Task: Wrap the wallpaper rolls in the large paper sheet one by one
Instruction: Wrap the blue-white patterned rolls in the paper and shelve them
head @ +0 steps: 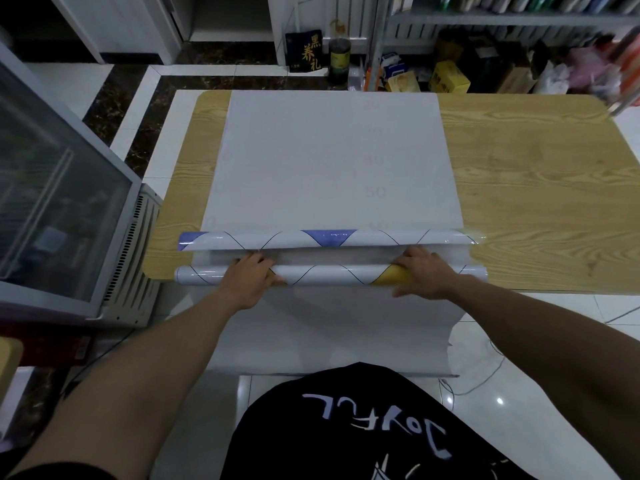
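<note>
paper (329,161), left hand (252,276), right hand (423,271) holding roll (329,274)

Before us a light wood-grain table (536,188), a large white paper sheet (329,161) flat across its middle and hanging over our near edge, on the sheet the blue-patched wallpaper roll (329,237) and, just beside it, the yellow-patched wallpaper roll (325,275), crosswise, ends jutting over bare wood

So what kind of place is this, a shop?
Probably a small shop or its back room: a glass-door fridge stands on the left, shelves run along the back, and boxes and a bottle sit below them.
</note>
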Demonstrator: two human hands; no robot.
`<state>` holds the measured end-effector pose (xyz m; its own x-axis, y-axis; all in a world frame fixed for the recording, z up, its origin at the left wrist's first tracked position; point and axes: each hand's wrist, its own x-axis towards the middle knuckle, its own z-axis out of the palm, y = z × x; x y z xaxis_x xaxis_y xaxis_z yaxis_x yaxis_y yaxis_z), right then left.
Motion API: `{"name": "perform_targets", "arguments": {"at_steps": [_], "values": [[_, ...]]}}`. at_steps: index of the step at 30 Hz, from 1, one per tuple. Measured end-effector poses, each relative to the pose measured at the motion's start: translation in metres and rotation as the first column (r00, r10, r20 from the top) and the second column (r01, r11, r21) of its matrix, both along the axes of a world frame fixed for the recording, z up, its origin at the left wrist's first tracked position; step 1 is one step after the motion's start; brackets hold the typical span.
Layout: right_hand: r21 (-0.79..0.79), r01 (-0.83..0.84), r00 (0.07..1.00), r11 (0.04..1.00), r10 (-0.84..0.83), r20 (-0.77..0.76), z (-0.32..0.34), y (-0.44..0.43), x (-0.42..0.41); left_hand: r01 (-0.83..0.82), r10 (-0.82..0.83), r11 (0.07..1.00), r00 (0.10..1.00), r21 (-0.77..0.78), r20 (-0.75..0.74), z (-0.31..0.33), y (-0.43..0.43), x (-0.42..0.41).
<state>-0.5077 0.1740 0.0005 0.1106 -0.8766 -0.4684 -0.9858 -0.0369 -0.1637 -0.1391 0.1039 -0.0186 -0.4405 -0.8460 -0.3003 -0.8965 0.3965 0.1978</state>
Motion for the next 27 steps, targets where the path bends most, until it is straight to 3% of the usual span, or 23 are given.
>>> {"name": "perform_targets", "arguments": {"at_steps": [4,8,13,20,27], "values": [[0.001,0.066,0.998,0.998,-0.066,0.021,0.0007,-0.0006,-0.0019,-0.072,0.075,0.996,0.996,0.055,-0.049,0.0034,0.0024,-0.0002],[0.013,0.072,0.997,0.997,-0.073,0.031,0.0038,-0.0016,-0.0034,-0.038,0.038,0.997,0.999,0.064,0.001,0.0028,0.0032,0.0021],[-0.047,0.053,0.999,0.997,-0.054,-0.005,0.0004,-0.0032,-0.0026,-0.004,0.003,0.999,1.0,0.033,0.012,0.001,-0.0023,0.0038],[-0.028,0.065,0.998,0.997,-0.065,-0.003,0.0032,-0.0033,-0.004,-0.059,0.059,0.998,0.998,-0.007,-0.007,0.0087,-0.0021,-0.0049],[-0.006,0.048,0.999,0.999,-0.048,0.002,0.0013,-0.0061,-0.0093,-0.014,0.014,0.999,1.0,-0.04,-0.021,0.0017,-0.0051,0.0]]}}
